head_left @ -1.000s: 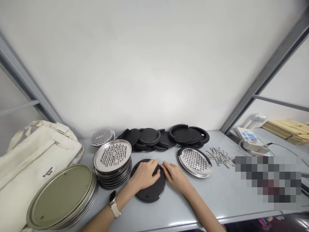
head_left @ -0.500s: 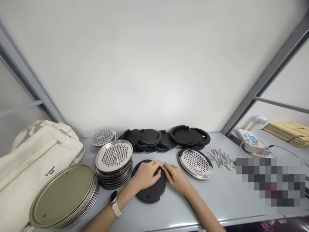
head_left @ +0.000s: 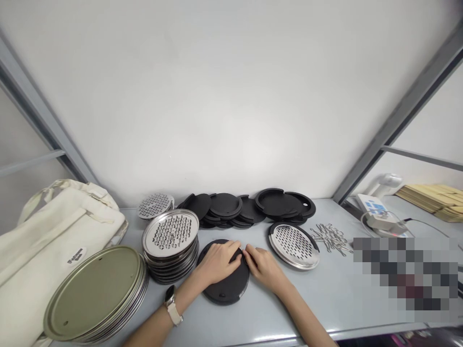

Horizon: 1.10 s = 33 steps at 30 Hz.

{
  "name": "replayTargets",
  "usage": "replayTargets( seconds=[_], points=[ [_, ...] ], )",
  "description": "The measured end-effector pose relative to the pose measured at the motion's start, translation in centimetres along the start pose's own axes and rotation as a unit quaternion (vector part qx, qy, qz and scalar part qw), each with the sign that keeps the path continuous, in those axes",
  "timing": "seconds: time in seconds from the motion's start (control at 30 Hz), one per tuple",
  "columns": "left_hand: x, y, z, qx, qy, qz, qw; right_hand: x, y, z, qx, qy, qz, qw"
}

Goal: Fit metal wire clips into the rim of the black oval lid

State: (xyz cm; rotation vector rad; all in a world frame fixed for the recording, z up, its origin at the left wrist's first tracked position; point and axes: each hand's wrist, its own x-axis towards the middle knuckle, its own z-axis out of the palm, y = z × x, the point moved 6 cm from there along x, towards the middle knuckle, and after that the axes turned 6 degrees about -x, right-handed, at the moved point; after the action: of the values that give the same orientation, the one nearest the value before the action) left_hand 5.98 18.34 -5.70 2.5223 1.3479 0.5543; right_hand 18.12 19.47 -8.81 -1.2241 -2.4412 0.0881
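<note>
A round black disc (head_left: 226,284) lies on the grey table below both hands. My left hand (head_left: 221,261) rests over its upper part, the fingers closed toward a small metal piece at the disc's right upper edge. My right hand (head_left: 262,265) pinches the same metal piece from the right; most of the piece is hidden by the fingertips. To the right sits a perforated metal grater disc (head_left: 294,246) with black edge parts. A loose pile of metal clips (head_left: 331,236) lies beyond it.
Stacked grater discs (head_left: 170,233) and olive-green lids (head_left: 94,294) stand on the left, beside a cream bag (head_left: 54,231). Black round covers (head_left: 224,205) line the wall. Farther right are a white box (head_left: 376,209) with a cable and tan cardboard pieces (head_left: 434,200).
</note>
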Motion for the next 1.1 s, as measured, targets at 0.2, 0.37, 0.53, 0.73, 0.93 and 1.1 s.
replayTargets(
  seconds=[0.2, 0.37, 0.53, 0.73, 0.93, 1.1],
  points=[
    [-0.05, -0.20, 0.24, 0.003, 0.003, 0.000, 1.000, 0.04, -0.14, -0.06, 0.005, 0.008, -0.002, 1.000],
    [-0.02, -0.31, 0.54, 0.000, -0.007, 0.008, 1.000, 0.10, -0.12, -0.09, 0.018, -0.002, 0.012, 1.000],
    [0.05, -0.35, 0.54, -0.004, -0.002, 0.002, 1.000, 0.21, -0.02, 0.01, 0.022, -0.013, 0.021, 0.999],
    [0.04, -0.89, -0.04, 0.017, 0.052, -0.071, 0.996, 0.31, 0.10, -0.27, 0.058, -0.005, 0.035, 0.998],
    [0.01, -0.97, 0.06, 0.045, 0.044, -0.082, 0.995, 0.31, 0.71, -0.09, 0.142, 0.011, 0.064, 0.988],
    [-0.07, -0.49, 0.07, 0.041, 0.023, -0.046, 0.998, 0.42, 0.58, -0.42, 0.126, 0.040, 0.047, 0.990]
  ],
)
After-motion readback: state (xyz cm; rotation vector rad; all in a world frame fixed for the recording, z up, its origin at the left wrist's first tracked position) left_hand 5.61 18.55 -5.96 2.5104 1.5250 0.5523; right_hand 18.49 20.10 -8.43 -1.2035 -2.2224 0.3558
